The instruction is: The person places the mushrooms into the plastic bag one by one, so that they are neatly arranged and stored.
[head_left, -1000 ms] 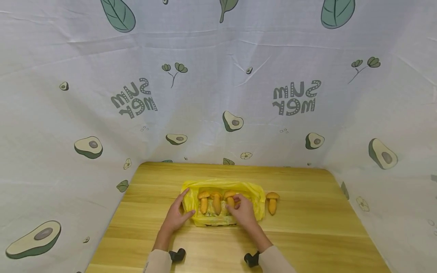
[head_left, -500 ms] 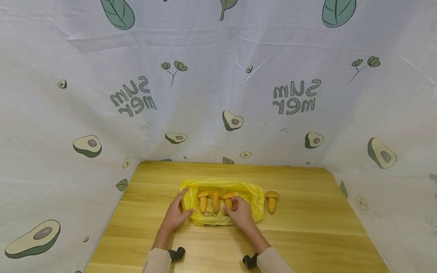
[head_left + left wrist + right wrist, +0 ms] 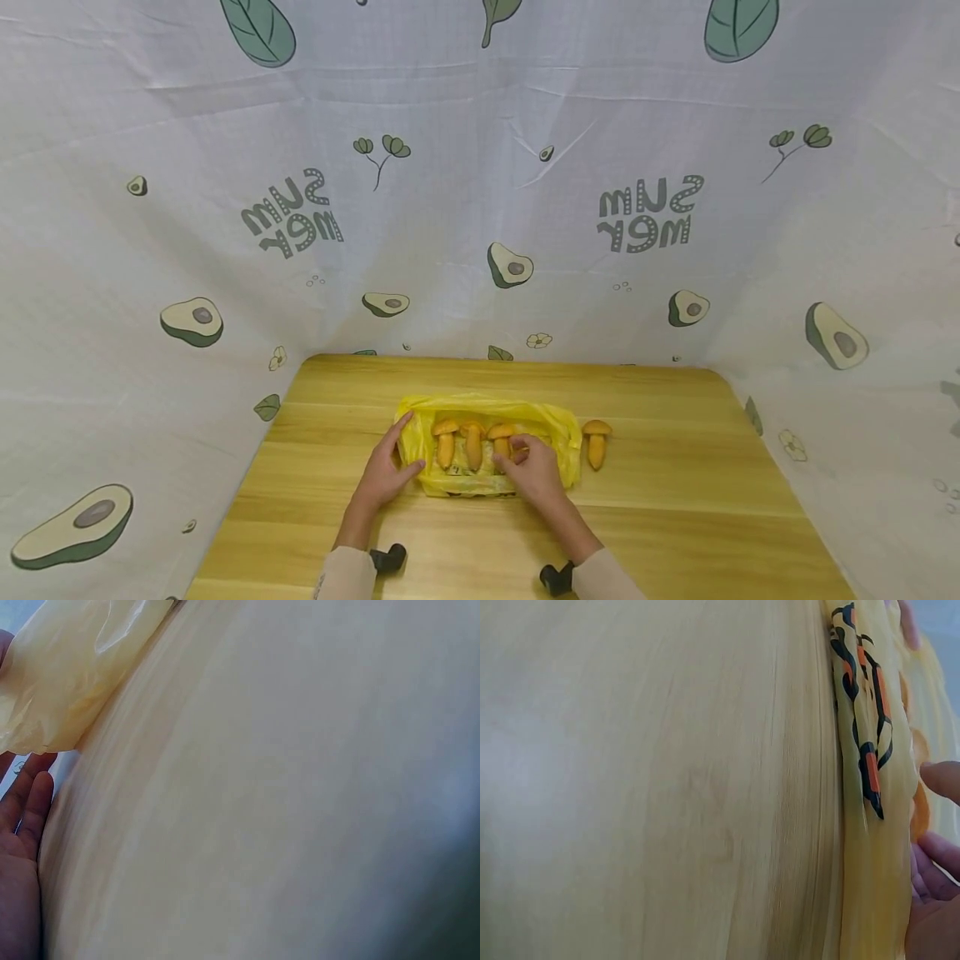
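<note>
A yellow plastic bag lies with its mouth spread on the wooden table. Three orange mushrooms with round caps are side by side inside: the left mushroom, the middle mushroom and the right mushroom. Thumb and fingers of my right hand pinch the stem of the right one. My left hand rests against the bag's left end, thumb and forefinger spread wide along its rim. In the left wrist view, some fingers lie partly under the bag's edge.
Another orange mushroom lies on the wooden table just right of the bag. A white cloth printed with avocados and leaves hangs behind the table and at both sides. Black and orange print shows on the bag's front.
My right hand has shifted slightly left with the right mushroom, then a little back to the right. The left hand keeps its place at the bag.
</note>
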`<state>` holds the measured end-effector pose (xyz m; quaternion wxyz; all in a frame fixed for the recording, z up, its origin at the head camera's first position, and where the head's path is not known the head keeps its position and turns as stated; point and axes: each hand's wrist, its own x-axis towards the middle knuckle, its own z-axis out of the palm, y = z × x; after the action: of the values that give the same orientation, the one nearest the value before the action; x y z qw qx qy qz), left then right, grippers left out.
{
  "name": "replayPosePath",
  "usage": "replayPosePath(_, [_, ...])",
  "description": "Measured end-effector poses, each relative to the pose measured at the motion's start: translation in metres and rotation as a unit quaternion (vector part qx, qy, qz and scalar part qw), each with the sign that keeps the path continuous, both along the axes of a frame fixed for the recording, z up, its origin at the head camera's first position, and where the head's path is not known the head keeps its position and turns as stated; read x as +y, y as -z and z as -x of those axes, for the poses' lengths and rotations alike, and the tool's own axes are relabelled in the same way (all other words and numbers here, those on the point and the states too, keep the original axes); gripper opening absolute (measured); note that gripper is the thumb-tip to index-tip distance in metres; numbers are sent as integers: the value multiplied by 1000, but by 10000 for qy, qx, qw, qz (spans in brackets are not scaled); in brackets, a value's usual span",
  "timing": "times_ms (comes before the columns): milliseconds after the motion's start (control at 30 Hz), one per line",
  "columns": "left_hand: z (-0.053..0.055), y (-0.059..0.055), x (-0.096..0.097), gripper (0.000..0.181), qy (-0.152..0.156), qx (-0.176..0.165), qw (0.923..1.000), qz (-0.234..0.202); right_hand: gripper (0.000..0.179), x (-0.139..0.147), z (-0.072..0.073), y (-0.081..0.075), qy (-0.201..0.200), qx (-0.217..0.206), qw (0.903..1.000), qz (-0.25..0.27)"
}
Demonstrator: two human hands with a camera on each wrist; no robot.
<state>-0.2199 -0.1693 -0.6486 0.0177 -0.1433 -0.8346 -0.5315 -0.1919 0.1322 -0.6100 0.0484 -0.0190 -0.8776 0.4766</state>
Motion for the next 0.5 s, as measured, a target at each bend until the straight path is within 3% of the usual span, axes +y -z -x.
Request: replayPosePath(500, [-1, 0, 1, 90, -37, -11, 9999, -145, 38, 33, -9, -9, 148, 72, 9999, 52])
